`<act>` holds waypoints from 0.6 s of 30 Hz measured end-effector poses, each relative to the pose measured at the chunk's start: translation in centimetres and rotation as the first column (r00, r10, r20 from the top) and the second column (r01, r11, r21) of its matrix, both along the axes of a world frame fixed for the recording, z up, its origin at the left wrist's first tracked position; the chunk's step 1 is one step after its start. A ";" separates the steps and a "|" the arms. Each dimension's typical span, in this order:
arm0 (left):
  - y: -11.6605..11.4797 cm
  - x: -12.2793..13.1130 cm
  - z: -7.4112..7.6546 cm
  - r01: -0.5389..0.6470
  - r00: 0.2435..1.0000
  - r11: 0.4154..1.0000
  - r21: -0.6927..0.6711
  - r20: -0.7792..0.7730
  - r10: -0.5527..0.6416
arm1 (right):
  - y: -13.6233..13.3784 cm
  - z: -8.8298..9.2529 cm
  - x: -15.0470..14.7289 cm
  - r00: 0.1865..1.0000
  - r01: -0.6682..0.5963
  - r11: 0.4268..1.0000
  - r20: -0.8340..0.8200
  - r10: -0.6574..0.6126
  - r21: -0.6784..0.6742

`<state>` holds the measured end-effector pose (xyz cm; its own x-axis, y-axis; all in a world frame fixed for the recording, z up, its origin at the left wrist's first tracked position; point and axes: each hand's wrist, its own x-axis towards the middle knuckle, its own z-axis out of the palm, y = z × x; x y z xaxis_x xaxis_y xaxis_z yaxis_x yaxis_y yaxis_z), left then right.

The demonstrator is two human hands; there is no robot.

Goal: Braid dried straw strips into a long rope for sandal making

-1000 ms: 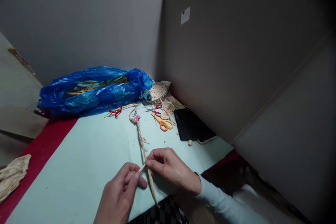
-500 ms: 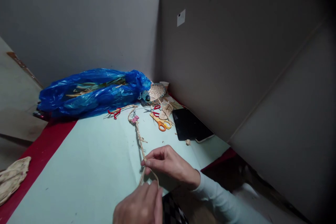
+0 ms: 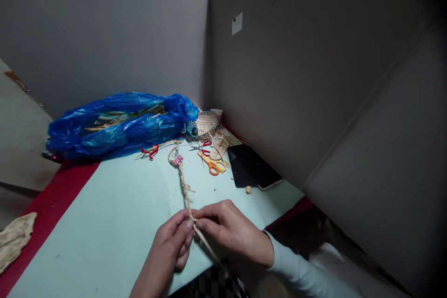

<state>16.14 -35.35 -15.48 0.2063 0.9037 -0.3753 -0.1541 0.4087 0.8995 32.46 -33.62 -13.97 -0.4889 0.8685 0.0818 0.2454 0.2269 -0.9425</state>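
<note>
A pale braided cord (image 3: 184,184) of plant fibre runs down the table toward me, with a pink binder clip (image 3: 178,159) near its far end. My left hand (image 3: 173,240) pinches the cord's near end from the left, thumb on top. From the right, my right hand (image 3: 234,233) is closed on the same spot, its thumb and forefinger at the strands. The two hands' fingertips almost meet there. Loose strands (image 3: 206,243) hang from the pinch down past the table's near edge.
A blue plastic bag (image 3: 122,125) of dried strips lies at the back. Orange-handled scissors (image 3: 213,167), small red-handled scissors (image 3: 206,148) and a black tablet (image 3: 251,166) lie right of the cord. Grey panels (image 3: 296,79) wall the back and right. A woven piece (image 3: 17,240) lies far left.
My left hand has come up from below to pinch the cord beside my right hand. The loose strands now trail down to the right. The view has shifted slightly.
</note>
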 end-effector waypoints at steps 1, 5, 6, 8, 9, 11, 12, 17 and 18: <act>-0.1 0.1 0.0 -0.019 1.000 1.000 0.008 -0.017 0.019 | -0.3 0.4 0.2 0.995 0.029 0.997 0.092 -0.036 0.076; -0.4 0.2 0.1 -0.100 0.990 0.992 0.077 -0.090 0.107 | -2.0 1.4 -0.1 0.928 0.065 0.938 0.325 -0.182 0.339; -0.4 0.3 0.2 -0.118 0.987 0.989 0.085 -0.098 0.126 | -2.5 1.2 -0.4 0.903 0.062 0.914 0.368 -0.222 0.400; -0.7 0.3 0.4 -0.144 0.985 0.987 0.073 -0.081 0.150 | -3.7 0.3 -1.3 0.840 0.038 0.836 0.436 -0.323 0.547; -0.8 0.3 0.5 -0.148 0.987 0.987 0.056 -0.054 0.151 | -4.2 -0.3 -1.8 0.813 0.010 0.777 0.447 -0.372 0.629; -1.1 0.2 0.7 -0.158 0.987 0.987 0.025 -0.008 0.158 | -4.9 -1.5 -2.5 0.796 -0.053 0.619 0.408 -0.448 0.783; -1.2 0.1 0.8 -0.159 0.987 0.987 0.012 0.002 0.159 | -5.0 -1.9 -2.7 0.810 -0.074 0.535 0.364 -0.460 0.842; -1.3 -0.3 0.9 -0.102 0.995 0.995 0.003 0.021 0.102 | -4.1 0.1 -1.5 0.915 0.048 0.683 0.242 -0.322 0.729; -1.3 -0.3 0.8 -0.082 0.996 0.997 0.011 0.034 0.082 | -3.7 0.8 -1.1 0.918 0.089 0.782 0.254 -0.305 0.617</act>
<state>15.81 -36.65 -14.65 0.1436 0.9228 -0.3576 -0.2168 0.3819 0.8984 31.40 -37.30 -13.13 -0.4026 0.7840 0.4726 0.6104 0.6146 -0.4996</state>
